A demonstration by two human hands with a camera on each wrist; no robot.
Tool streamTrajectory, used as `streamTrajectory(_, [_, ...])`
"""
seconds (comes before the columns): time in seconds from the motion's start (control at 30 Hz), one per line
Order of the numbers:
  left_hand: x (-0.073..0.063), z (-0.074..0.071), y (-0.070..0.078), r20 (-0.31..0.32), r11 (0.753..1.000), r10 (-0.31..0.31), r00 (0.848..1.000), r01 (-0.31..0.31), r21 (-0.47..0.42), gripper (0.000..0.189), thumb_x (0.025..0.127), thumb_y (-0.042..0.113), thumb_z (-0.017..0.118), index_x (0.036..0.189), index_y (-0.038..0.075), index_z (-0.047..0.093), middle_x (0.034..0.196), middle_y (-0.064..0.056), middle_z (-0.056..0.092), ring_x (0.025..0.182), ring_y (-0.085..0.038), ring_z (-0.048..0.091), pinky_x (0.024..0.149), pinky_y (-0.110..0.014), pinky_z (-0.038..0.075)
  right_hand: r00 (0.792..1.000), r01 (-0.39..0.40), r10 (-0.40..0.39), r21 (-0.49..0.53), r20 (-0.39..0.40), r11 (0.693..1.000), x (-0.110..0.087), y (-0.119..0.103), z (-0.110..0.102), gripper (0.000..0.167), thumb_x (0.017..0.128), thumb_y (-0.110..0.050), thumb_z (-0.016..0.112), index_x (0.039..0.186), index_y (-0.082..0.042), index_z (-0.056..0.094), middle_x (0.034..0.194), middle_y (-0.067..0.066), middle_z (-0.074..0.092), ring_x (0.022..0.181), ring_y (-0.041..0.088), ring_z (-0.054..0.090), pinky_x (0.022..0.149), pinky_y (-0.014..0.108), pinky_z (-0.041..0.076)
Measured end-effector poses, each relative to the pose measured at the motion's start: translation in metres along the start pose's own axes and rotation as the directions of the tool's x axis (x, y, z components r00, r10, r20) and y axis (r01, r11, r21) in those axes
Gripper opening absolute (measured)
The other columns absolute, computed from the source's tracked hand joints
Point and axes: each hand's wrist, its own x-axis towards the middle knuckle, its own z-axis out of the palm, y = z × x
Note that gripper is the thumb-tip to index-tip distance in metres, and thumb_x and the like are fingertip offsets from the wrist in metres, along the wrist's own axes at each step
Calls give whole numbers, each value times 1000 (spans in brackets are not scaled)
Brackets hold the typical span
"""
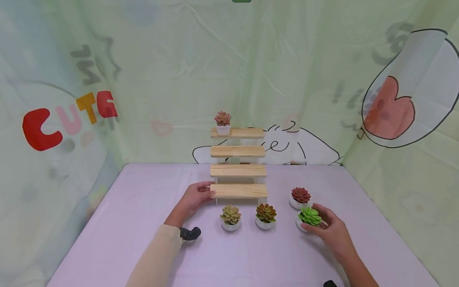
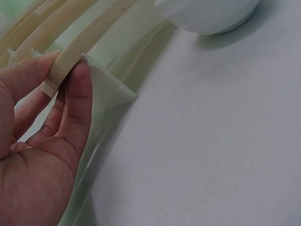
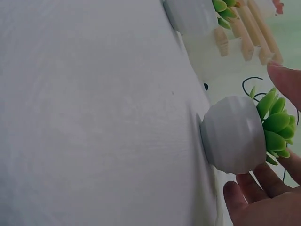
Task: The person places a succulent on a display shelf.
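My left hand (image 1: 196,197) pinches the left end of the lowest wooden board (image 1: 238,191) of a four-step shelf, thumb on top and fingers beneath. On the right, my right hand (image 1: 331,231) spreads around a bright green artificial succulent (image 1: 310,216) in a white pot (image 3: 235,135). The right wrist view has the pot standing on the cloth, fingertips right at its side and the thumb apart from it. Just behind sits a dark red succulent (image 1: 300,195) in a white bowl-shaped pot.
Before the shelf stand a pale green succulent (image 1: 230,215) and a brown-orange one (image 1: 265,213), both in white pots. A pink succulent (image 1: 222,118) in a square pot occupies the top board (image 1: 247,133). Printed curtains (image 1: 172,79) enclose the cloth-covered table (image 1: 251,259).
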Motion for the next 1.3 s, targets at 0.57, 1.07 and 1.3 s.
streamTrajectory(0.57, [2,3,-3,7,1000,-6,1000,6,2,47,93,-2,70,139,-1,60,121,-21,69,98,-20,71,91,-36,63,991,-123,129,-116,42,986,6,9,-1,95,80,-42,87,152,1,42,152,26,51,136,35,51,80,5,45])
streamTrajectory(1.07, [0,1,-3,3,1000,9,1000,-9,-15,48,93,-4,69,139,-5,58,122,-22,67,98,-20,70,90,-35,63,988,-141,146,-92,55,986,6,8,2,100,81,-44,86,154,4,37,156,28,44,143,41,46,110,43,51])
streamTrajectory(1.3, [2,-1,-5,18,999,23,1000,-23,-30,49,93,-6,67,140,-7,56,125,-26,67,99,-21,71,89,-34,63,977,-196,196,-10,80,981,8,8,4,105,83,-40,85,158,4,27,161,27,35,148,41,39,113,41,46])
